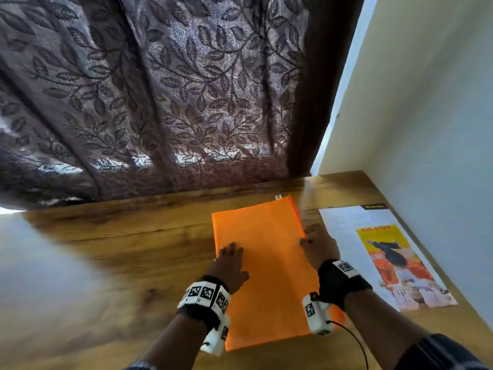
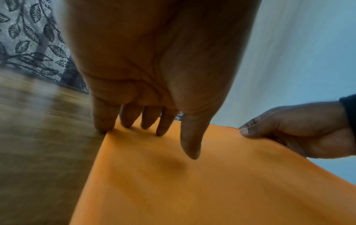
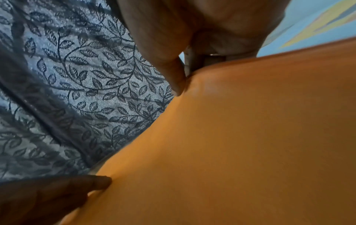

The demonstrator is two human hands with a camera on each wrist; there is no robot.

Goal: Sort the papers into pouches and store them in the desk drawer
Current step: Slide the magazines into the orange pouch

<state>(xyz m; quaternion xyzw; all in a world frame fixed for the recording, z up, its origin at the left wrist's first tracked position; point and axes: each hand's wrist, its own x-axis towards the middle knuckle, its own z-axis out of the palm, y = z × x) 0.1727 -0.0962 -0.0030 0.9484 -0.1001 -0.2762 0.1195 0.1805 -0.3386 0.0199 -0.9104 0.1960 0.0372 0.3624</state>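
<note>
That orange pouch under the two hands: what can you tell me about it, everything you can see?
The orange pouch is a flat, plain rectangle, fabric-like and matte, lying lengthwise on the wooden desk with a small pale tab at its far end. The left hand presses straight fingers on its left edge; the right hand pinches its right edge, thumb on top, lifting it slightly. A printed page lies just to its right. Whether it holds papers cannot be seen.

Daylight glows through the curtain [image 1: 165, 97]; wrist views are blurred.
</note>
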